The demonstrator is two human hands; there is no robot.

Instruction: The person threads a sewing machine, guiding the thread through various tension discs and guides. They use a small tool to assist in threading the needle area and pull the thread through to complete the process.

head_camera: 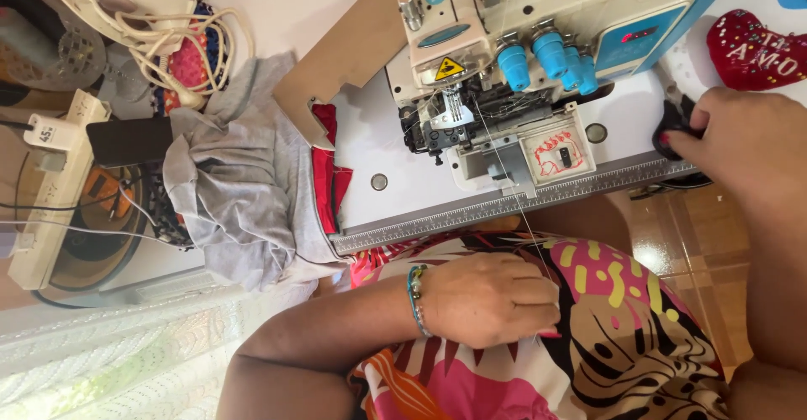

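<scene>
A thin thread (513, 193) runs taut from the overlock sewing machine (504, 75) down to the left hand (492, 298), whose grip is pinched shut on its end over the lap. The right hand (748, 147) closes on small black scissors (677, 126) on the white tabletop (370, 147). By my judgement this is trimming; thread and blades must meet. Beyond the left grip, grey fabric (239, 193) hangs off the edge.

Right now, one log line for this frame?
left hand: pinches thread above lap | right hand: grips black snips at table edge | overlock machine: threaded | grey cloth: heaped beside it
</scene>
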